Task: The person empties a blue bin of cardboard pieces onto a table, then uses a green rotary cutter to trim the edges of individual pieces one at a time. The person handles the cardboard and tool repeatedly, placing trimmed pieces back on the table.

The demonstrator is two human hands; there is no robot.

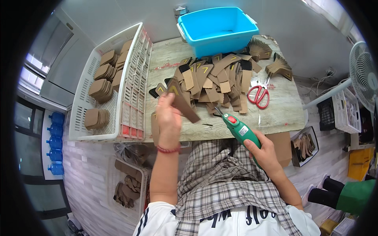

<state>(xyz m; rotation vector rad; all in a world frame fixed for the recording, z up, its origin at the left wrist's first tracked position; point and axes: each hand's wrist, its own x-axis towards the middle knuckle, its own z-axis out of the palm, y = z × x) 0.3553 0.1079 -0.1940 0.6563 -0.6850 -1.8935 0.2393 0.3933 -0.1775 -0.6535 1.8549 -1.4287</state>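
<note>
My left hand (168, 118) is closed around one end of a brown strip (184, 103) with a dark tip and a yellow angular mark. The strip slants over the table's near part. My right hand (262, 151) grips green electric scissors (238, 129) with a red button, their narrow dark tip pointing up and left at the pile. Past both hands lies a loose pile of brown strips (212, 78), many with yellow marks and some with black ends. Red-handled scissors (258, 96) rest right of the pile.
A blue tub (218, 35) stands at the table's back. On the left, a white crate (130, 98) holds stacked brown pieces. Fanned bundles (278, 67) lie at the right. Below are a box of strips (304, 146) and another crate (145, 177). A fan (363, 76) and a person's legs (327, 196) are rightward.
</note>
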